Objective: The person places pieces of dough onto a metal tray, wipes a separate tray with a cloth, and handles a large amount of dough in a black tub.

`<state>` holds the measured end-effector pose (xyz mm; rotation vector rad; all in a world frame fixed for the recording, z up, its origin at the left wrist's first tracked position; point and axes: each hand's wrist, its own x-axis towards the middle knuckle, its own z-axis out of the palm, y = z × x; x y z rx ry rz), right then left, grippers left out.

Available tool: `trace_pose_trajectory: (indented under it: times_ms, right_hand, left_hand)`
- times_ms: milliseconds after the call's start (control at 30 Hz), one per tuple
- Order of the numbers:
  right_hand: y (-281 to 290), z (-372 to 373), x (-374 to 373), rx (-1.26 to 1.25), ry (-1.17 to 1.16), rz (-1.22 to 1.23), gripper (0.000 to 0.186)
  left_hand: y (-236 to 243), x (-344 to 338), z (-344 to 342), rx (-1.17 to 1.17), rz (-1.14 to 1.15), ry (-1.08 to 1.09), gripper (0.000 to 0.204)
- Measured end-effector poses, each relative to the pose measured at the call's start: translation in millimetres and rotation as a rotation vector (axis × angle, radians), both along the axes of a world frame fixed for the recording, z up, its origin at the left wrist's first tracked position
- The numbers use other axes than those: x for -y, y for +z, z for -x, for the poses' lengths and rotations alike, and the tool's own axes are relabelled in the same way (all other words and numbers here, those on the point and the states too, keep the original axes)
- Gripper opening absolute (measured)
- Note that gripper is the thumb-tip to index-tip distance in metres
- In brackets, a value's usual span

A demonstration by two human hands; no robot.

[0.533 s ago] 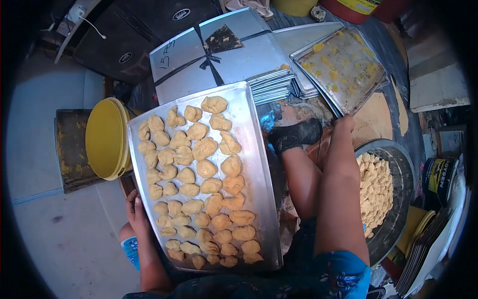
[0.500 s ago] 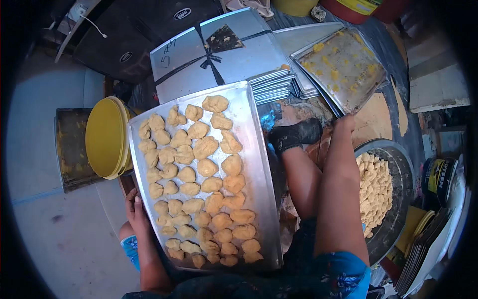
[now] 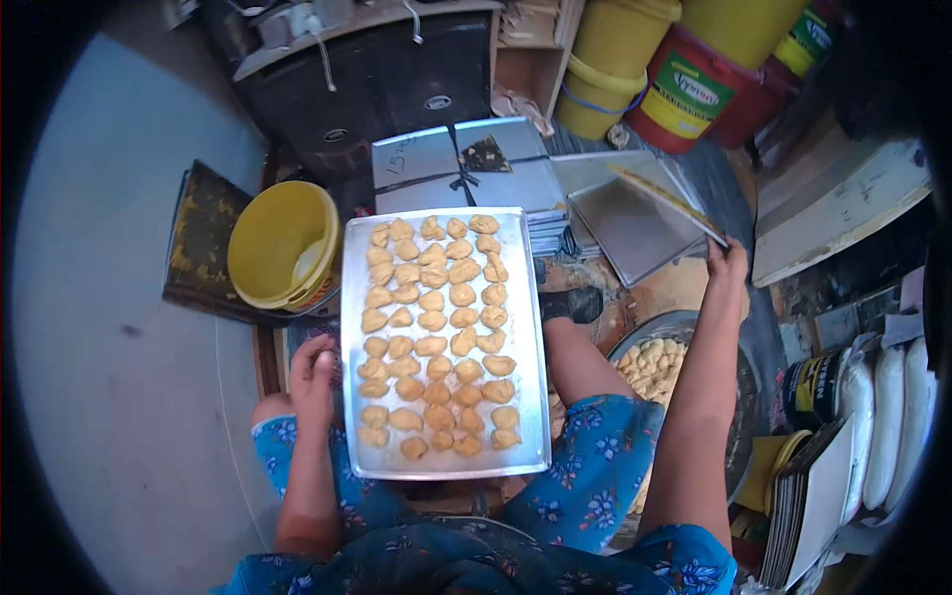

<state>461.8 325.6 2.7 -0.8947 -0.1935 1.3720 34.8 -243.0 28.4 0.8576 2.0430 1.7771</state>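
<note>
– While I'm standing here: head view, left hand (image 3: pixel 315 372) sits at the left edge of the full tray (image 3: pixel 521 337). Fingers curled on the rim, thumb on top, gripping it.
– Where's that tray?
– Flat, across the person's lap, long side running away from them. Rows of golden dough pieces (image 3: pixel 436 332) cover nearly all of it.
– Right hand?
– Right hand (image 3: pixel 727 263) is stretched out to the front right, fingers pinched on the near corner of a second tray (image 3: pixel 666 200). That one is tilted, one edge up, underside toward the stack below.
– Stack?
– Empty metal trays (image 3: pixel 623 228) piled on the floor, just beyond the full tray. Beside them a flat silver box (image 3: pixel 466 164) tied with dark ribbon.
– Anything else close?
– Round pan (image 3: pixel 744 397) of more dough pieces under the right forearm, by the right knee. Yellow bucket (image 3: pixel 281 243) just left of the full tray, apart from it. Yellow and red tubs (image 3: pixel 684 89) at the back. Blue floral dress (image 3: pixel 595 466) covers both knees.
</note>
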Motion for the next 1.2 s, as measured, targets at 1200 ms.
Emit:
trace_pose_trajectory:
  times_ms: [1200]
  right_hand:
    - [117,255,588,-0.321,1.910,-0.166,0.052]
  left_hand:
    - [275,211,85,-0.404,-0.148,0.453,0.037]
